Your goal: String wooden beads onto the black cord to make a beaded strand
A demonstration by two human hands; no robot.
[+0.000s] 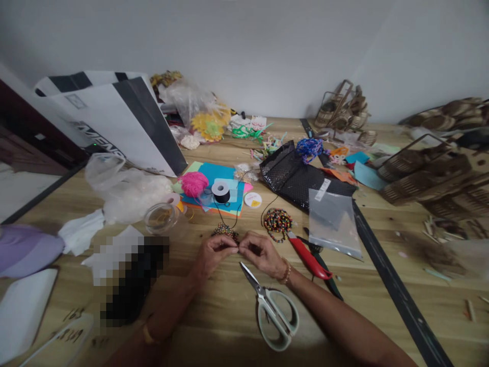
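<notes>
My left hand (213,253) and my right hand (260,252) meet fingertip to fingertip over the wooden table (214,326). Both are pinched on a strand of small dark multicoloured beads (225,232) that lies just beyond them. A thin black cord runs from the beads back to a black spool (221,191). A second coil of coloured beads (277,222) lies beyond my right hand. White-handled scissors (272,310) rest open just in front of my right wrist.
Red-handled pliers (310,260) lie right of my right hand, beside a clear zip bag (333,220) and a black mesh pouch (294,176). Pink yarn (194,184), coloured paper, a glass jar (161,217), plastic bags and a white shopping bag (114,120) sit left. Woven baskets (424,171) stand right.
</notes>
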